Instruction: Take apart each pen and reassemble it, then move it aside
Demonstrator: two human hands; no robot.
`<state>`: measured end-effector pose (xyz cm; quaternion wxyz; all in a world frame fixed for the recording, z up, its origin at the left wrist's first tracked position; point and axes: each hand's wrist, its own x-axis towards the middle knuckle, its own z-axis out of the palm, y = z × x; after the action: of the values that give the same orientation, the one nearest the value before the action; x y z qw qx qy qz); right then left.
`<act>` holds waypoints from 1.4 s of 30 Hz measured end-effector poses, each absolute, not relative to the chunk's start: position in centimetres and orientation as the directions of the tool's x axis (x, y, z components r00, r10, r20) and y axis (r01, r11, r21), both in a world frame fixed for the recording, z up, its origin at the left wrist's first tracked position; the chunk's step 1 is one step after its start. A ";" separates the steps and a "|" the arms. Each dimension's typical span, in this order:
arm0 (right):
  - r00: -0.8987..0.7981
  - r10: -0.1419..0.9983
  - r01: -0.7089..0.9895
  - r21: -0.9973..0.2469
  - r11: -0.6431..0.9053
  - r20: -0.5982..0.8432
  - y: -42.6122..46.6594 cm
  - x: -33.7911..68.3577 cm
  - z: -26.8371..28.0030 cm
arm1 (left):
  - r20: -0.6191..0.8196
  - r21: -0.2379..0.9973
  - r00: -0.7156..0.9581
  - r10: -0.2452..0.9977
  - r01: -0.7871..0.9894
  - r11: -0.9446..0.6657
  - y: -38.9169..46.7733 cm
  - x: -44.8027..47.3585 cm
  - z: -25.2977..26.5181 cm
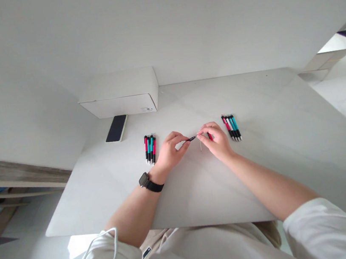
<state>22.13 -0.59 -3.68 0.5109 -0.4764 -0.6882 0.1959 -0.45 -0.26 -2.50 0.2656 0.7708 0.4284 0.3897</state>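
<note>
Your pale shirt [209, 253] lies nearest, below the table's [183, 205] front edge, with your forearms reaching over the marbled top. Your left hand [171, 152], above a black wristwatch [143, 180], has thumb and forefinger clamped on a black pen section [191, 139], held near the middle of the table and pointing toward your right hand [218, 142]. On that side your thumb and fingertips are pinched together at a small, thin piece by the section's end, too small for you to name from this view. Just under them shows a slim white rod [200, 145], and a red pen barrel [210, 136] sits by your curled fingers; whether they grip it, you cannot tell. Expect the section to be light, stiff plastic, smooth enough to roll, so hold it by its thicker body and go gently at the thin end, which could bend. Four pens [152, 149], red and teal, lie beside your left hand; another four [232, 127], red, white and teal, lie beyond your right. Behind the phone [116, 129], a white cardboard box [121, 106] stands closed, its contents hidden from you.
</note>
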 end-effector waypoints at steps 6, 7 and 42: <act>-0.082 0.836 0.531 -0.686 0.497 0.542 0.0 22.7 -4.0 | 0.360 0.754 0.296 0.885 0.466 -0.463 -0.1 -0.4 -2.5; -0.067 0.836 0.569 -0.667 0.480 0.544 0.1 22.9 -4.1 | 0.355 0.757 0.287 0.890 0.470 -0.454 -0.1 -0.5 -2.6; -0.394 0.918 0.863 -0.365 0.350 -0.051 -3.3 21.5 -0.6 | 0.469 0.716 0.187 0.863 0.492 -0.495 0.2 -0.7 -2.8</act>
<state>21.52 -3.28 -0.64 0.0816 -0.5446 -0.8175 0.1689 -0.67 0.21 -2.77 0.2086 0.7415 0.4569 0.4449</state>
